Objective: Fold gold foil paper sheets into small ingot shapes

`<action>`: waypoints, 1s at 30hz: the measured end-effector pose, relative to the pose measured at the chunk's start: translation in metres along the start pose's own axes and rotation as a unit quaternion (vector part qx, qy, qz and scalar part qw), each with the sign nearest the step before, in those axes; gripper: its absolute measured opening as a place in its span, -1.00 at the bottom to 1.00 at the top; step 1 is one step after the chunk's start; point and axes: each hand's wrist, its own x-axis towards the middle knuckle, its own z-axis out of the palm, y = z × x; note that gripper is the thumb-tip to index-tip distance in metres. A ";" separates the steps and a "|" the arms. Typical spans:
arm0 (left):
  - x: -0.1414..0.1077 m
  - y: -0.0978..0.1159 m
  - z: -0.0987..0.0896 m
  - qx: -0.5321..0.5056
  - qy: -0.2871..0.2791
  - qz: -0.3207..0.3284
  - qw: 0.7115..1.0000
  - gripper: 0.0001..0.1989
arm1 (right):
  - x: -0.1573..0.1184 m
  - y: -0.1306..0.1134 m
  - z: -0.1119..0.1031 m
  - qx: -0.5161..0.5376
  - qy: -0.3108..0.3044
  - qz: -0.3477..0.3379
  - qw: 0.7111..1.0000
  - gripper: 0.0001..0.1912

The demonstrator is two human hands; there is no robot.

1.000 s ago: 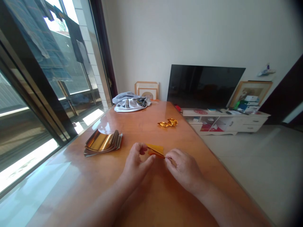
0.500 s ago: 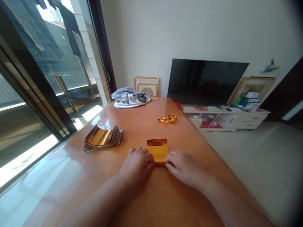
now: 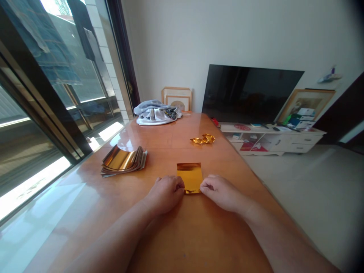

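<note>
Folded gold foil sheet flat on the glossy wooden table, long axis toward 12 o'clock, between both hands. Left hand loosely curled, knuckles against the sheet's lower left corner; right hand half-closed, fingertips touching its right edge, neither one pinching. Stack of foil sheets at 10 o'clock, crumpled gold foil pieces at 12 o'clock.

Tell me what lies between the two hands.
In the head view, a folded gold foil sheet lies on the wooden table between the left hand and the right hand.
</note>
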 end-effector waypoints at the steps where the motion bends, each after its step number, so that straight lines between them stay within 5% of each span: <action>1: 0.001 0.000 0.001 -0.002 -0.001 -0.012 1.000 -0.84 | 0.001 0.001 0.002 0.002 0.006 0.017 1.000 -0.82; 20: 0.007 -0.002 0.003 -0.023 0.003 -0.025 0.999 -0.88 | 0.006 0.004 0.007 0.006 0.017 0.091 0.996 -0.83; 30: 0.009 -0.006 0.001 -0.053 0.000 -0.018 0.998 -0.75 | 0.007 -0.001 0.003 -0.008 0.012 0.106 0.994 -0.82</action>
